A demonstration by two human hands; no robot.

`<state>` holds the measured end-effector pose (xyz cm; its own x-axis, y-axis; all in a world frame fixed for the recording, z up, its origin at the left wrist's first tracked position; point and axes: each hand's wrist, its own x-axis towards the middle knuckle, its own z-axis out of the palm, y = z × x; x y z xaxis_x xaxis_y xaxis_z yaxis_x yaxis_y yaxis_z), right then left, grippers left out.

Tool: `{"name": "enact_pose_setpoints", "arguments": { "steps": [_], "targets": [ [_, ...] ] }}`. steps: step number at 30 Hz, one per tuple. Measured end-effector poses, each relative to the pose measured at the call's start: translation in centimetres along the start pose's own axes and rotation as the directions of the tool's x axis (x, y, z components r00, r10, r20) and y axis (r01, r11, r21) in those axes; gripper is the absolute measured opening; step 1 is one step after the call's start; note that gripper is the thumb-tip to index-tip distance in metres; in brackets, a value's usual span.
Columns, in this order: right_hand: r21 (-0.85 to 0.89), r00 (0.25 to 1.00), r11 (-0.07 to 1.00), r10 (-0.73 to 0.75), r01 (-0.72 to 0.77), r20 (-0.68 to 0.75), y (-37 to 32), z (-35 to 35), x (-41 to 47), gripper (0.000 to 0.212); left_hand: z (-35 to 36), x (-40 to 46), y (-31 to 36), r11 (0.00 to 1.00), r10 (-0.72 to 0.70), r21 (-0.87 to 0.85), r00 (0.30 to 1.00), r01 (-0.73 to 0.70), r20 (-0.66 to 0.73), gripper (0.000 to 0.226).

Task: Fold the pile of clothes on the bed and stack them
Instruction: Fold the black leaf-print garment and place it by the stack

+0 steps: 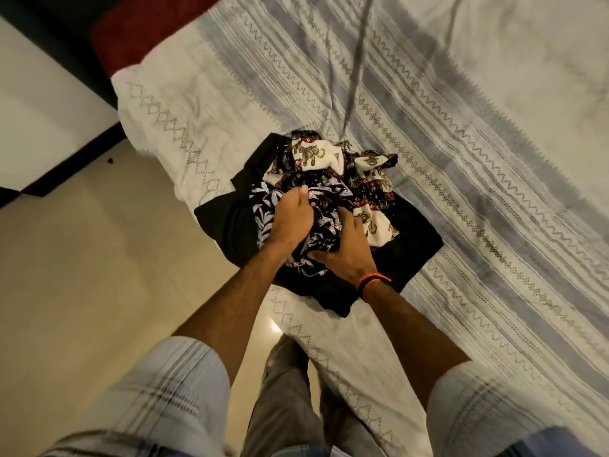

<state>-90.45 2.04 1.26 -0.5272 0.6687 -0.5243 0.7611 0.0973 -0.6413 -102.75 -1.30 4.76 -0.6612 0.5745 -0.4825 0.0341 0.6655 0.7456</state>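
A small pile of clothes lies near the bed's near-left corner. On top is a crumpled dark garment with a pale leaf print (324, 206). My left hand (291, 219) grips its upper left part, fingers curled into the cloth. My right hand (347, 250), with an orange and black band on the wrist, grips its lower right part. Behind and to the right lies a bunched white garment with an elephant print (372, 173). A plain black garment (412, 239) is spread flat under both.
The bed is covered by a white sheet with grey stripes and zigzag lines (461, 143), wide and bare to the right and far side. A dark red pillow (138, 31) lies at the top left. Beige tiled floor (99, 258) runs along the left.
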Motion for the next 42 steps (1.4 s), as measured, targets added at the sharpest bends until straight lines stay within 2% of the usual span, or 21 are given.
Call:
{"name": "enact_pose_setpoints", "arguments": {
  "steps": [2, 3, 4, 5, 7, 8, 9, 12, 15, 17, 19, 22, 24, 27, 28, 31, 36, 42],
  "targets": [
    [-0.013, 1.0, 1.0, -0.012, 0.012, -0.004, -0.3, 0.0, 0.8, 0.119, 0.2, -0.1, 1.8, 0.985, -0.018, -0.168, 0.994, 0.036, 0.108, 0.043],
    [-0.008, 0.997, 0.998, -0.069, 0.068, -0.037, -1.5, -1.4, -1.4, 0.118, -0.4, -2.6, 3.5, 0.973, 0.002, -0.228, 0.99, 0.031, 0.143, 0.04],
    [0.009, 0.997, 0.997, -0.072, 0.072, -0.034, -1.6, -1.5, -1.4, 0.111, -0.4, -3.0, 3.9, 0.949, -0.025, -0.302, 0.976, 0.091, 0.217, 0.04],
    [0.017, 0.994, 0.996, -0.091, 0.093, -0.06, -2.1, -2.0, -1.6, 0.098, -0.6, -3.6, 4.7, 0.923, -0.028, -0.362, 0.96, 0.132, 0.28, 0.047],
    [0.036, 0.987, 0.991, -0.125, 0.129, -0.104, -2.9, -3.2, -2.7, 0.054, -1.2, -4.8, 5.3, 0.893, -0.018, -0.41, 0.926, 0.185, 0.378, 0.073],
    [0.035, 0.98, 0.987, -0.149, 0.155, -0.132, -3.3, -4.0, -3.6, 0.037, -1.6, -5.8, 5.6, 0.89, 0.008, -0.422, 0.921, 0.171, 0.388, 0.084],
    [0.041, 0.976, 0.985, -0.16, 0.167, -0.149, -3.6, -4.8, -4.3, 0.029, -2.1, -6.7, 5.8, 0.883, 0.04, -0.446, 0.92, 0.15, 0.389, 0.085],
    [0.081, 0.965, 0.976, -0.185, 0.203, -0.186, -4.3, -7.0, -6.3, 0.036, -3.4, -9.1, 6.3, 0.876, 0.116, -0.481, 0.951, 0.038, 0.287, 0.055],
    [0.202, 0.955, 0.956, -0.163, 0.215, -0.247, -4.9, -9.1, -8.0, 0.033, -4.3, -11.1, 6.1, 0.911, 0.109, -0.41, 0.98, -0.032, 0.166, 0.056],
    [0.295, 0.959, 0.931, -0.145, 0.216, -0.244, -4.9, -10.2, -8.4, 0.039, -4.7, -12.6, 6.3, 0.94, 0.115, -0.336, 0.981, -0.056, 0.158, 0.052],
    [0.422, 0.959, 0.874, -0.146, 0.241, -0.245, -5.3, -11.5, -9.3, 0.038, -4.7, -14.4, 6.5, 0.961, 0.146, -0.259, 0.972, -0.096, 0.183, 0.06],
    [0.637, 0.947, 0.706, -0.176, 0.311, -0.267, -8.1, -13.8, -13.1, 0.021, -4.2, -16.2, 7.1, 0.979, 0.166, -0.145, 0.969, -0.14, 0.184, 0.064],
    [0.697, 0.938, 0.628, -0.215, 0.346, -0.271, -9.4, -15.1, -15.4, 0.022, -4.0, -17.5, 7.7, 0.98, 0.197, -0.068, 0.97, -0.189, 0.143, 0.063],
    [0.736, 0.929, 0.567, -0.219, 0.371, -0.299, -10.5, -16.6, -16.4, 0.028, -3.8, -18.5, 9.3, 0.958, 0.284, 0.016, 0.957, -0.286, 0.055, 0.038],
    [0.727, 0.904, 0.539, -0.218, 0.426, -0.368, -11.3, -17.6, -19.2, 0.028, -4.7, -20.7, 10.6, 0.931, 0.362, 0.034, 0.931, -0.364, 0.043, 0.029],
    [0.729, 0.895, 0.522, -0.196, 0.442, -0.402, -11.7, -18.9, -20.2, 0.03, -5.0, -21.3, 12.1, 0.925, 0.379, -0.022, 0.925, -0.379, 0.007, 0.013],
    [0.721, 0.839, 0.46, -0.109, 0.518, -0.534, -11.8, -20.3, -24.8, 0.031, -6.3, -24.5, 14.4, 0.841, 0.511, -0.233, 0.858, -0.488, 0.049, 0.017],
    [0.671, 0.785, 0.508, -0.019, 0.54, -0.619, -9.8, -20.4, -30.0, 0.024, -6.0, -27.9, 16.1, 0.765, 0.591, -0.4, 0.797, -0.504, 0.126, 0.016]
  ]
}}
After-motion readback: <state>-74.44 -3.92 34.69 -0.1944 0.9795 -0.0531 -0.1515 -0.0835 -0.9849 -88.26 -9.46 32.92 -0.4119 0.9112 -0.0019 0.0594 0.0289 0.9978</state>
